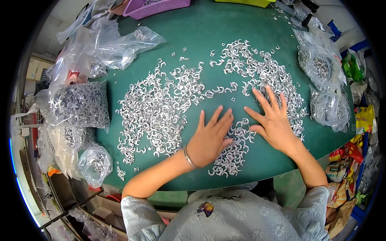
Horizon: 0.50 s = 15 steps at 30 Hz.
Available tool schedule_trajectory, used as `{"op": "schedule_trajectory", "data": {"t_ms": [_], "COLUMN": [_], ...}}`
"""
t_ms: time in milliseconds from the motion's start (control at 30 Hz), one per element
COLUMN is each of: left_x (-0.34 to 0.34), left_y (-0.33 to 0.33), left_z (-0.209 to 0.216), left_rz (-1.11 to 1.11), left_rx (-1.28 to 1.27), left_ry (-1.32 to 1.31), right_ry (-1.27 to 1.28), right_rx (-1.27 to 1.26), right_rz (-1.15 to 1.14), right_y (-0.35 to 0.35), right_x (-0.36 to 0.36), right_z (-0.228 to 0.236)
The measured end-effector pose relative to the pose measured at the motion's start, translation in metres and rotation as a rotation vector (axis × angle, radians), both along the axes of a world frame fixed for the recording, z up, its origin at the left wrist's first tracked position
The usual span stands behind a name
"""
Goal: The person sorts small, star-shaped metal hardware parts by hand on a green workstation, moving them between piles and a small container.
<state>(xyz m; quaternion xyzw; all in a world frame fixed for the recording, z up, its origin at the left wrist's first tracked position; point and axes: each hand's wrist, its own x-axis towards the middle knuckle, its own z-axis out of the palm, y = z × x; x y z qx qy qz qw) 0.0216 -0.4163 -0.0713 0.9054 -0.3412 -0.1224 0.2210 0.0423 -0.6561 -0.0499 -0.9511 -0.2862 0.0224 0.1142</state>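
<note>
Small silver crescent-shaped metal pieces lie in loose piles on a green tabletop [193,172]. My left hand [209,138], with a bangle [189,157] at its wrist, hovers over or rests between the left pile [148,112] and a smaller near pile [229,156]. Its fingers are spread and nothing shows in them. At the lower left edge of the far right pile [257,66], my right hand [275,120] lies palm down, fingers fanned out, thumb beside the near pile. Whether pieces sit under either palm is hidden.
Clear plastic bags of metal parts [80,104] crowd the left edge. More filled bags [329,108] stand at the right edge. A purple basket [161,8] and a yellow-green tray [245,2] sit at the far side. Colourful packages [345,156] are beyond the table's right.
</note>
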Motion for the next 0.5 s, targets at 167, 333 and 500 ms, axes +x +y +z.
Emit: {"op": "schedule_trajectory", "data": {"t_ms": [167,333,500], "left_x": [-0.014,-0.012,-0.010], "left_y": [0.005,0.002,0.006], "left_z": [0.011,0.007,0.010], "left_rz": [-0.022,-0.013,0.005], "left_rx": [-0.006,0.018,-0.003], "left_ry": [0.003,-0.035,-0.074], "right_ry": [0.115,-0.033,0.019], "right_rx": [0.003,-0.024,-0.039], "right_rz": [0.065,0.023,-0.004], "right_y": [-0.003,-0.009,-0.009], "right_x": [-0.003,0.011,0.006], "right_z": [0.015,0.007,0.003]}}
